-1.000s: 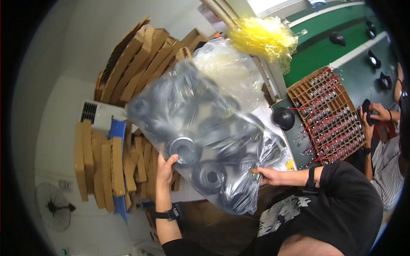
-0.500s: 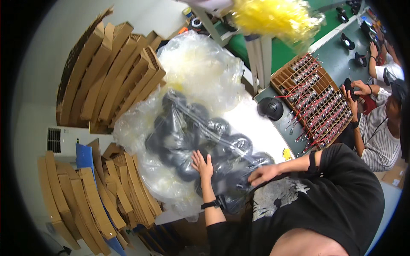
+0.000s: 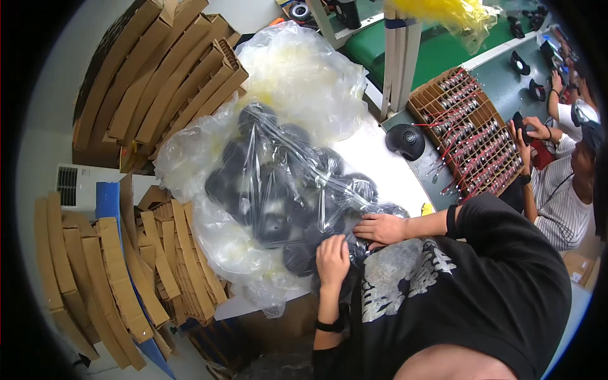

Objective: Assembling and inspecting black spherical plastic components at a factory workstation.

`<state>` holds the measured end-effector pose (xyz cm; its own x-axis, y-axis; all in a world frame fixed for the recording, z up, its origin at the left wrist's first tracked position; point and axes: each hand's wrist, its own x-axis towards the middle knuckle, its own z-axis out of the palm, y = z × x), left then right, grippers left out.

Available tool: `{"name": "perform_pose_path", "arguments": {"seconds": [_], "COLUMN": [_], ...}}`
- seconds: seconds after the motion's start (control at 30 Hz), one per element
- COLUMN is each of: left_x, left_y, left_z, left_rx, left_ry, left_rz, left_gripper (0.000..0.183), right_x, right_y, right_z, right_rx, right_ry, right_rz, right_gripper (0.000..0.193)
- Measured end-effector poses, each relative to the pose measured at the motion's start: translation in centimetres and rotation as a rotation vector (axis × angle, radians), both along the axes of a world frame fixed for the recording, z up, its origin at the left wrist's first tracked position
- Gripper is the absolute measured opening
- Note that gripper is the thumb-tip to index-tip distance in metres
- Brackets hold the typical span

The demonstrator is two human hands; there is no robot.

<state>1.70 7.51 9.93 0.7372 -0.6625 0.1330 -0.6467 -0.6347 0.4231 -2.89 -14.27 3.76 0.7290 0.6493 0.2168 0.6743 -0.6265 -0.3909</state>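
A large clear plastic bag [image 3: 269, 190] lies on the white tabletop, with several rounded black plastic housings [image 3: 294, 256] inside it. My left hand [image 3: 332, 261] is at the bag's near edge, its fingers bent over and closed on the film. Just to the right, my right hand [image 3: 382, 229] rests on the same edge with its fingers curled into the plastic. Taut creases run across the bag from its far end toward my right hand. What lies beneath my fingers is hidden.
Stacked cardboard dividers [image 3: 158, 82] stand at the left, with more cardboard pieces [image 3: 120, 278] below. Crumpled clear film [image 3: 304, 69] lies beyond the bag. At right are a black perforated housing [image 3: 405, 140], a partitioned box of wired parts [image 3: 465, 126] and a seated co-worker [image 3: 560, 190].
My left hand has moved right and toward my body, from spread on the bag to closed at its edge. My right hand has shifted forward onto the film. The view has shifted too.
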Motion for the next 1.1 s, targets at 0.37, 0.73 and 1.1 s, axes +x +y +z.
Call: {"name": "perform_pose_path", "arguments": {"seconds": [0.37, 0.73, 1.1], "left_x": [-2.5, -1.4, -2.0], "left_y": [1.3, 0.6, 0.7], "left_z": [-3.9, -3.4, -0.3], "left_rx": [0.339, 0.551, 0.377], "left_ry": [-0.033, -0.104, -0.157], "left_rz": [0.123, 0.073, -0.142], "left_gripper": [0.043, 0.04, 0.034], "right_x": [2.0, 3.1, 3.7], "right_y": [3.2, 5.3, 1.6], "right_z": [0.3, -1.1, 2.4], "right_rx": [0.009, -0.071, -0.099], "right_ry": [-0.025, -0.136, -0.188], "right_rz": [0.005, -0.085, 0.146], "right_gripper": [0.054, 0.052, 0.033]}}
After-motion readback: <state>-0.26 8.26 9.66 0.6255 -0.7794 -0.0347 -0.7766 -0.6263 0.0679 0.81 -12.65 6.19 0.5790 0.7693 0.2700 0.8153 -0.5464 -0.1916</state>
